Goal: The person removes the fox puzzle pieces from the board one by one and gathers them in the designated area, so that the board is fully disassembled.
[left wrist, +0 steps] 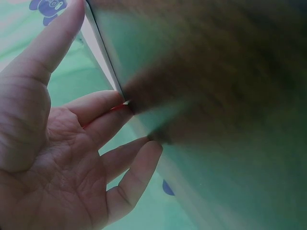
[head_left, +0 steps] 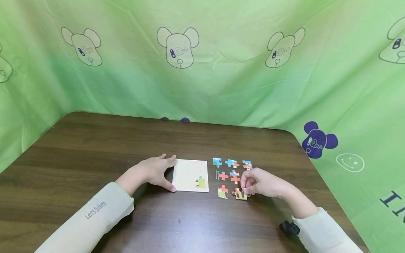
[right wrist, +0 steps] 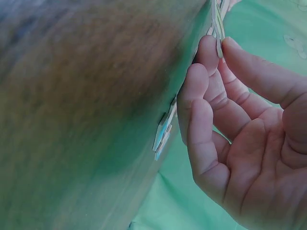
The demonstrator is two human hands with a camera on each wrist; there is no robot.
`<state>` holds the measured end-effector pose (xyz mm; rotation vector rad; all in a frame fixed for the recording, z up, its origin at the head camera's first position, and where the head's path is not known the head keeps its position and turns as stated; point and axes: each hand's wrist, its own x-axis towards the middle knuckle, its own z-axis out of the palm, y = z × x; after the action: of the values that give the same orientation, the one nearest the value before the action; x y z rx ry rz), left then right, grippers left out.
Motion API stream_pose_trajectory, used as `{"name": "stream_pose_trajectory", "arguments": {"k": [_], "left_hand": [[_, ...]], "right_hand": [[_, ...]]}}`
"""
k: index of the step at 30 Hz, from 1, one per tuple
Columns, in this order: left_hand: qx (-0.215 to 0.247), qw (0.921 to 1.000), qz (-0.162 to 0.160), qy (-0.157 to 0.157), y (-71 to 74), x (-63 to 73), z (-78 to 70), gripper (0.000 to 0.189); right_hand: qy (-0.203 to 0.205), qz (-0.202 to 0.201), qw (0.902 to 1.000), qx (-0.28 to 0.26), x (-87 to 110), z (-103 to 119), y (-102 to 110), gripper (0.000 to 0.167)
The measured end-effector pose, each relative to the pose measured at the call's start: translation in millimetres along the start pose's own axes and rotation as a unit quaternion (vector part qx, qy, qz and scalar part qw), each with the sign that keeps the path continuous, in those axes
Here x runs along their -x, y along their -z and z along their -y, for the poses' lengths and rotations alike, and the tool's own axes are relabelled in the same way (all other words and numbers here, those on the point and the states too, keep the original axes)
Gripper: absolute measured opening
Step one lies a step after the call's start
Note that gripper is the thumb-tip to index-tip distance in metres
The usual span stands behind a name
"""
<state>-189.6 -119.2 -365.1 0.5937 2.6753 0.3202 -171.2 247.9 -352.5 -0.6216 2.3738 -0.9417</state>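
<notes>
My left hand (head_left: 157, 171) spans the left side of a white square puzzle tray (head_left: 185, 175), thumb at its near left corner and fingers at the far left one. In the left wrist view the fingers (left wrist: 98, 106) touch the tray's edge (left wrist: 101, 57). One green puzzle piece (head_left: 200, 182) lies in the tray's near right corner. To the right, my right hand (head_left: 261, 182) pinches a yellow-green puzzle piece (head_left: 241, 194) by its right side. The right wrist view shows this pinched piece (right wrist: 218, 33) edge-on between thumb and index fingertip.
Loose pieces lie in rough rows right of the tray, among them a blue one (head_left: 217, 162), a red one (head_left: 222, 175) and a red-green one (head_left: 223, 192). My right hand partly covers some. Brown table (head_left: 177, 225); green printed curtain (head_left: 218, 95) behind and beside it.
</notes>
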Motion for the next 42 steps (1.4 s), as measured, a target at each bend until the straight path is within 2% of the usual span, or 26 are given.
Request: {"name": "stream_pose_trajectory", "arguments": {"k": [15,21,31,42], "left_hand": [[0.003,1.0,-0.001,-0.001,-0.1,0.5,0.0,0.098],[0.004,1.0,-0.003,-0.002,-0.5,0.3,0.5,0.099],[0.002,1.0,-0.003,-0.002,-1.1,0.2,1.3,0.099],[0.002,1.0,-0.005,-0.003,-2.2,-0.2,1.3,0.1]], "right_hand": [[0.003,-0.003,1.0,-0.007,-2.3,-3,-3,0.007],[0.0,-0.012,0.9998,0.014,0.0,-4,-1,0.01],[0.039,-0.044,0.9958,0.07,-4.7,4,1,0.007],[0.123,-0.052,0.9805,0.145,-32.5,29,-14,0.011]]}}
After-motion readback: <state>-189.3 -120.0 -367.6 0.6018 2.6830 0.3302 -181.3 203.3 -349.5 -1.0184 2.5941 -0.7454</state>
